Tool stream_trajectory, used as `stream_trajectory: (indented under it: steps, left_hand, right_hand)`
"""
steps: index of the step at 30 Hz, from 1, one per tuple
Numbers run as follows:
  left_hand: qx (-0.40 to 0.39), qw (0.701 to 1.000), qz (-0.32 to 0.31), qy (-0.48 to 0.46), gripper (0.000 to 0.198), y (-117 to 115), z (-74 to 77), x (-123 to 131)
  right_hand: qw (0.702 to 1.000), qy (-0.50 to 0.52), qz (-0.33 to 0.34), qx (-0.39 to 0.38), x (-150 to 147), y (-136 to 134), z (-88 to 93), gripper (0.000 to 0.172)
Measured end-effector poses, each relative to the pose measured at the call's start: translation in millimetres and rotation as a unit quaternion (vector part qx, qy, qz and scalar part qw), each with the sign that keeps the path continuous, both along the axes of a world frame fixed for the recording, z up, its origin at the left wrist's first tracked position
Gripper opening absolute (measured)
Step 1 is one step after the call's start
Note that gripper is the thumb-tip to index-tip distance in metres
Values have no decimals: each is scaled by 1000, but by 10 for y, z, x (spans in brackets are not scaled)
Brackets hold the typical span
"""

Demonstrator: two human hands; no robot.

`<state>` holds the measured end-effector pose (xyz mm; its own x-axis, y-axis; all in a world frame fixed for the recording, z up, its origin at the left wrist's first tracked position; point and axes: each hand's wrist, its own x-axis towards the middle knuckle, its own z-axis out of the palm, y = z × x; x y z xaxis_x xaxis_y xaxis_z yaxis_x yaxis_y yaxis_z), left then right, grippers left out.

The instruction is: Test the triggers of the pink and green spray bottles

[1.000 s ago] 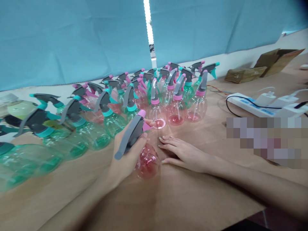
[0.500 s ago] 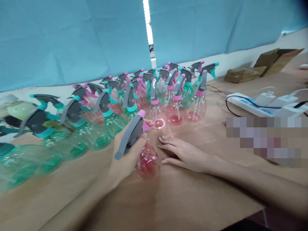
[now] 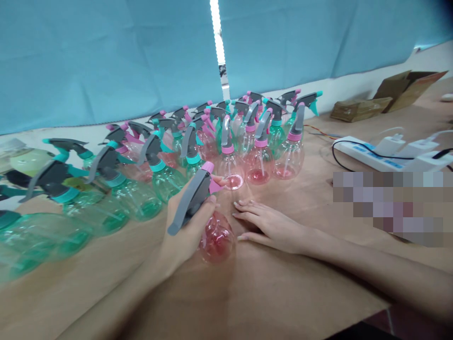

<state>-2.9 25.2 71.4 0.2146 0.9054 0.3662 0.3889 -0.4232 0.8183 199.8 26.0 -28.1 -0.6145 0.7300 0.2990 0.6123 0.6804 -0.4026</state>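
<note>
My left hand [image 3: 186, 226] is wrapped round the neck of a pink spray bottle [image 3: 216, 241] that stands on the brown table [image 3: 283, 293]. Its grey trigger head [image 3: 191, 198] with a pink nozzle tips toward the left. My right hand [image 3: 271, 225] lies flat on the table just right of that bottle, fingers stretched out and holding nothing. Behind both hands stand several pink spray bottles [image 3: 260, 160] and green spray bottles [image 3: 166, 177] in rows.
A white power strip [image 3: 375, 158] with plugged adapters and a black cable lies at the right. Flat cardboard boxes [image 3: 392, 94] sit at the far right corner. A blue curtain [image 3: 106, 56] hangs behind the table. More green bottles [image 3: 53, 236] crowd the left side.
</note>
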Motion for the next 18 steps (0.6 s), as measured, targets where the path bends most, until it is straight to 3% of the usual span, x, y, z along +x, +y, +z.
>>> stream_trajectory:
  steps: [5,18]
  left_hand:
    - [5,1000,11,17,7,-1,-18,-29]
    - [13,1000,4,13,13,8,-41,-42]
  right_hand:
    - [1000,8,-6,-8,-3,-1,4,65]
    - [1000,14,-3,3,-5,8,-10,62]
